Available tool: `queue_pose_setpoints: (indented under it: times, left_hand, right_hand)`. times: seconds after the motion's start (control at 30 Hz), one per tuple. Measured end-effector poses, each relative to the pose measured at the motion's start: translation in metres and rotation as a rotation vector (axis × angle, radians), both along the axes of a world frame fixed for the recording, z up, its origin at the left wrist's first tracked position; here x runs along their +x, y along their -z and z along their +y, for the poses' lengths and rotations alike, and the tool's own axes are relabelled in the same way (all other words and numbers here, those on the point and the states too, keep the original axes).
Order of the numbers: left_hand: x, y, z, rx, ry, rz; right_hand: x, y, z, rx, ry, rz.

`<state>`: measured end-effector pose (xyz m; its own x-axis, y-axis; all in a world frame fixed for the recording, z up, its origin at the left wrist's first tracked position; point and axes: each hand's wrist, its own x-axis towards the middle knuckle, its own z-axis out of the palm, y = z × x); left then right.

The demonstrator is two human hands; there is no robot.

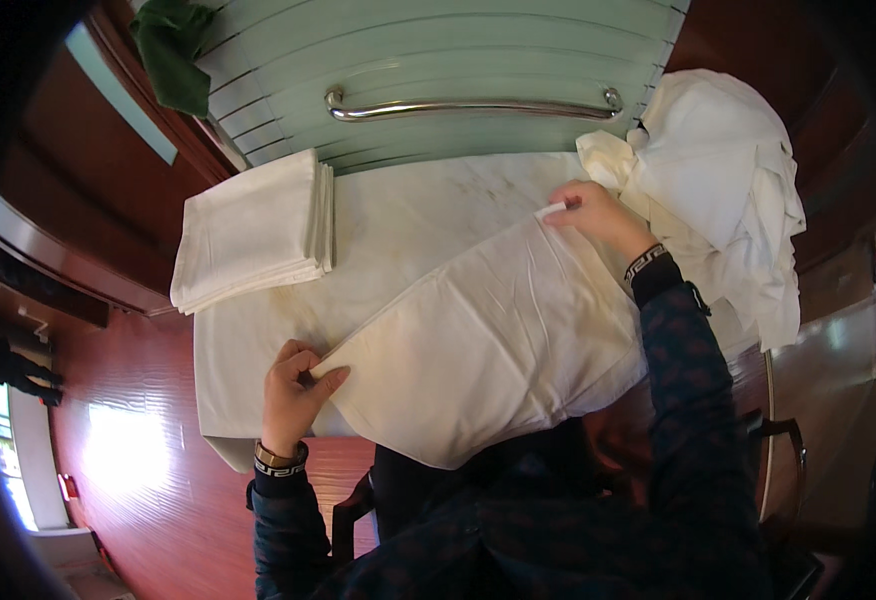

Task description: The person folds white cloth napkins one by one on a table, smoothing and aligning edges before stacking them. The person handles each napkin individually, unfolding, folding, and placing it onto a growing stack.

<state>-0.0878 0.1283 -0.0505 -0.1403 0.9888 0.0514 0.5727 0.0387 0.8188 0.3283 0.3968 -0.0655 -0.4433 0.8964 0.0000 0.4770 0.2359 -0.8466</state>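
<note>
A white cloth [475,330] is stretched between my two hands, its upper edge running on a slant across the covered table. My left hand [295,390] pinches its lower left corner between thumb and fingers. Up at the right, my right hand [595,214] grips the other end of that edge. Creases run down the cloth, and its lower part hangs over the table's front edge above my lap. To the left lies a stack of folded white cloths [246,225]. A heap of loose white cloths [723,172] rises just beyond my right hand.
A white tablecloth [423,202] with faint stains covers the table. Behind it stands a striped glass panel with a metal bar handle [475,111]. A green cloth [175,56] hangs at upper left. Chair armrests [351,517] flank me, and a person [21,371] stands far left.
</note>
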Motion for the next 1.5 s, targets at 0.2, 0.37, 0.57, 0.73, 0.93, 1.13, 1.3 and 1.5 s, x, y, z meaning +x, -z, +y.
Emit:
queue_pose_setpoints:
  times: [0.2, 0.37, 0.57, 0.73, 0.93, 1.13, 1.3, 1.5]
  left_hand:
    - [-0.005, 0.006, 0.007, 0.072, 0.082, -0.001]
    - [-0.005, 0.007, 0.011, 0.109, 0.131, -0.008]
    - [-0.004, 0.001, 0.001, -0.047, -0.037, -0.167]
    - [0.018, -0.009, -0.028, 0.185, 0.001, -0.045]
    - [0.059, -0.019, -0.075, 0.438, 0.069, 0.234]
    - [0.078, -0.015, -0.100, 0.520, 0.070, 0.329]
    - [0.073, -0.011, -0.113, 0.577, 0.059, 0.431]
    - [0.033, -0.034, -0.137, 0.515, 0.007, 0.451]
  right_hand:
    - [0.001, 0.003, 0.010, 0.045, -0.214, -0.004]
    - [-0.012, 0.014, 0.021, 0.256, -0.158, -0.192]
    - [-0.021, 0.007, 0.008, 0.309, -0.128, -0.301]
    - [-0.015, 0.006, -0.018, 0.479, -0.155, -0.194]
    - [-0.018, 0.007, -0.046, 0.595, -0.150, -0.266]
    - [-0.031, 0.010, -0.033, 0.609, -0.204, -0.438]
    - [-0.040, -0.004, -0.042, 0.675, -0.227, -0.606]
    - [-0.004, -0.087, -0.125, 0.722, -0.128, -0.160]
